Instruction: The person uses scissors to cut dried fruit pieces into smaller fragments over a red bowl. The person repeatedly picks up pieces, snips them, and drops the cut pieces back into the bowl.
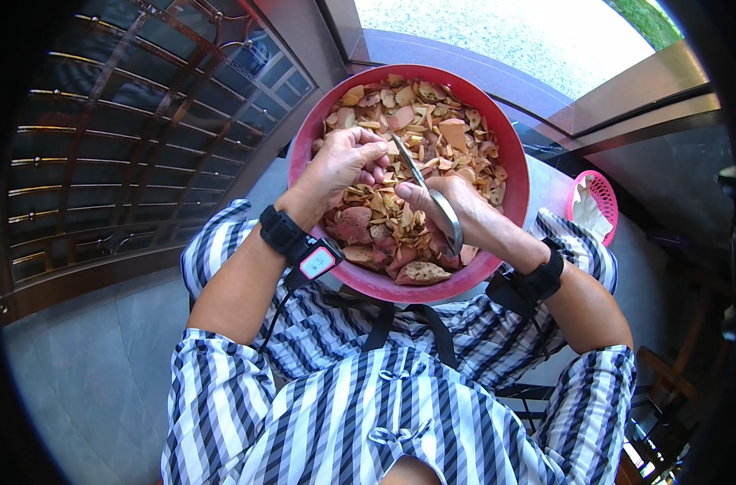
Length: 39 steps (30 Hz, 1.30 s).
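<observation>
A red plastic basin point(517, 145) stands between my knees, filled with cut pieces of what look like sweet potatoes point(404, 118). Larger chunks with reddish skin point(351, 224) lie at its near side, among them a spotted piece point(422, 273). My right hand point(459, 200) grips a pair of metal scissors point(444, 209), whose blades point away and to the left over the pieces. My left hand point(350, 160) hovers over the basin's left part, near the scissor tips. Its fingers are curled with the thumb against them; whether a small piece is pinched there is hidden.
On the left stands a door with a metal grille point(119, 139). A doorway frame point(647, 91) and stone sill point(453, 54) lie beyond the basin. A pink plastic basket point(610, 203) with white paper sits at the right on the grey tiled floor point(83, 357).
</observation>
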### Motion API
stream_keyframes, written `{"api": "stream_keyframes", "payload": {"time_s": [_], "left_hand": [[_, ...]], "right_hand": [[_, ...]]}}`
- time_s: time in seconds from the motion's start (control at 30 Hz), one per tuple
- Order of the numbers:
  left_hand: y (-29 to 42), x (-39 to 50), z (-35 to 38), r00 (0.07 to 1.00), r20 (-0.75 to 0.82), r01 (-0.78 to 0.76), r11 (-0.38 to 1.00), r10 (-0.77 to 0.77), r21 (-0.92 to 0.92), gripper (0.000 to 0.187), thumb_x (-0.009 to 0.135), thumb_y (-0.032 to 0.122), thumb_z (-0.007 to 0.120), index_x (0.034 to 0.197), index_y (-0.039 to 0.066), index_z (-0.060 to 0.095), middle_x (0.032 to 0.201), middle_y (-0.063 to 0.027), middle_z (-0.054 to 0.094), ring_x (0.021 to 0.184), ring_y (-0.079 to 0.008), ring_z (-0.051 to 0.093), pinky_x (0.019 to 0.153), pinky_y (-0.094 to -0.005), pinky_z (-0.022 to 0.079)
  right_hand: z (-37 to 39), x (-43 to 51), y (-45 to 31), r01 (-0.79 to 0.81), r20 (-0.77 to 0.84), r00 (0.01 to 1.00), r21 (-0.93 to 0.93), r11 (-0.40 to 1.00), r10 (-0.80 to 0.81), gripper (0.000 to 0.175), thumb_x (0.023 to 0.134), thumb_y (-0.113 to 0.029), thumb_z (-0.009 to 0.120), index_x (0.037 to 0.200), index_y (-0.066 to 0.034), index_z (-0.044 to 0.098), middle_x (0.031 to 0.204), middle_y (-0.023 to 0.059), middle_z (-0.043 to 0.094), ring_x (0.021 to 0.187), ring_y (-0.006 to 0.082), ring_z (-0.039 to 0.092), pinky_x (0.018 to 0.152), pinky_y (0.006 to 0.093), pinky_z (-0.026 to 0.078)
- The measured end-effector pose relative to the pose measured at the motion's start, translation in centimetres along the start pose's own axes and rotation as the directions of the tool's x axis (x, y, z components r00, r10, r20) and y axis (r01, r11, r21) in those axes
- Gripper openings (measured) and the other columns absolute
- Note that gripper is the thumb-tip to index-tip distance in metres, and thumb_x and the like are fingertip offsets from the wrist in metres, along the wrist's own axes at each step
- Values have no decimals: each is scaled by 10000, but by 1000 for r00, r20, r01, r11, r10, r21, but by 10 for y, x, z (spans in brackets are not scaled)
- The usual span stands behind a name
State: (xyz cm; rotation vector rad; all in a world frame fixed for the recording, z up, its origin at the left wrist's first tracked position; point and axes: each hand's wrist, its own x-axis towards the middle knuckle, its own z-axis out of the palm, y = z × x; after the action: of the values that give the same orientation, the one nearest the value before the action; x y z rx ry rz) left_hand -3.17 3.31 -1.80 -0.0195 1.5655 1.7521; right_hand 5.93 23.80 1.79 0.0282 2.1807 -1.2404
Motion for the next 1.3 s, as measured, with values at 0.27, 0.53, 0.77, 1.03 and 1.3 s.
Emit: {"api": "stream_keyframes", "payload": {"time_s": [0.27,0.53,0.77,1.03,1.3], "left_hand": [[-1,2,0,997,-78,-19,998,15,-56,149,962,140,631,1040,24,579,873,-66,656,687,-102,632,594,-200,527],[4,1,5,999,-33,-14,998,12,-59,150,960,134,632,1031,14,579,874,-71,661,691,-103,639,592,-197,528],[7,17,12,957,-68,-237,898,281,371,196,958,158,623,1082,6,627,918,-75,674,775,-160,666,708,-279,548],[-2,62,14,732,30,-327,312,681,892,242,888,153,595,1075,10,649,1006,-209,684,987,-364,647,896,-448,493],[-15,75,10,738,80,-257,170,670,951,272,825,229,695,961,9,612,924,-200,673,900,-367,646,807,-458,494]], "right_hand": [[-2,0,-2,0,57,998,59,998,-3,792,919,-744,407,740,5,590,506,41,552,451,168,627,399,293,489],[-3,-1,-5,34,26,999,-21,999,-34,768,905,-749,435,720,-19,585,494,32,541,438,147,609,383,272,469],[-16,-9,-14,-53,-86,994,123,991,63,691,871,-706,557,678,-44,582,507,-10,491,446,120,572,401,253,440],[-37,-14,-20,-7,-163,986,150,989,32,744,929,-688,479,976,38,638,595,1,520,507,87,584,455,236,459],[-35,-13,-17,-37,-140,988,162,986,60,758,886,-725,517,965,22,620,629,-2,523,525,91,586,453,240,460]]}}
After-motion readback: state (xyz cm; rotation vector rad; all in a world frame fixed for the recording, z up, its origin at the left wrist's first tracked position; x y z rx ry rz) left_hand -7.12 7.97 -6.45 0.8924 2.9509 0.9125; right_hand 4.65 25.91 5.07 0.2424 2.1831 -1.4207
